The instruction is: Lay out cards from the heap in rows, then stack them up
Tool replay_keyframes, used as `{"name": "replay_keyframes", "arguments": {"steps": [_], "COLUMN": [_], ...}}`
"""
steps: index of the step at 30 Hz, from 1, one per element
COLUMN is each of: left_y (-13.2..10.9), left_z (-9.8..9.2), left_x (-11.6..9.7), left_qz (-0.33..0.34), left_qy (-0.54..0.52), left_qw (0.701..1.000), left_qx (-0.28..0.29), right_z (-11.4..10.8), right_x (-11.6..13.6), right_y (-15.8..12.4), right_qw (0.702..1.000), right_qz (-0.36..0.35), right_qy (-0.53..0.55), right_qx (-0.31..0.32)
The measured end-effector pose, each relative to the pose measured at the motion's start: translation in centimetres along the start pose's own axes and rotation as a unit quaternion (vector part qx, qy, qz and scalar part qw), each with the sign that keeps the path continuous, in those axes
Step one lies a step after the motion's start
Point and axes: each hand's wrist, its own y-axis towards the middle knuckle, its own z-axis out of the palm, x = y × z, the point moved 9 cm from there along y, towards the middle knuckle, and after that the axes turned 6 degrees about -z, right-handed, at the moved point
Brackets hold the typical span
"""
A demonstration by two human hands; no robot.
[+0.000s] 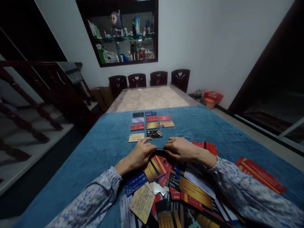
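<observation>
Hands (142, 152) (181, 149) on card (160, 150); toy (116, 21) in cabinet (156, 31)

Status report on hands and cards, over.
Left hand and right hand holding one dark card, seen edge-on. Loose card pile crowding near side. Card rows beyond.

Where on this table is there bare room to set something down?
Blue cloth shows bare left and right of the card rows, plus the beige tabletop before the chairs. Crowded: the card pile between the sleeves.
</observation>
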Motion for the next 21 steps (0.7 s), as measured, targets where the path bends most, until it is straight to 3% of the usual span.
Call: {"name": "replay_keyframes", "arguments": {"steps": [21], "left_y": [1.5], "left_z": [-0.3], "left_x": [2.1], "left_qz": [-0.020], "left_qy": [-0.023], "left_qw": [0.998], "left_qx": [-0.058], "right_z": [0.2], "right_x": [-2.0], "right_y": [0.2], "right_qw": [0.995], "right_qz": [0.083], "right_qy": [0.017], "right_qx": [-0.046]}}
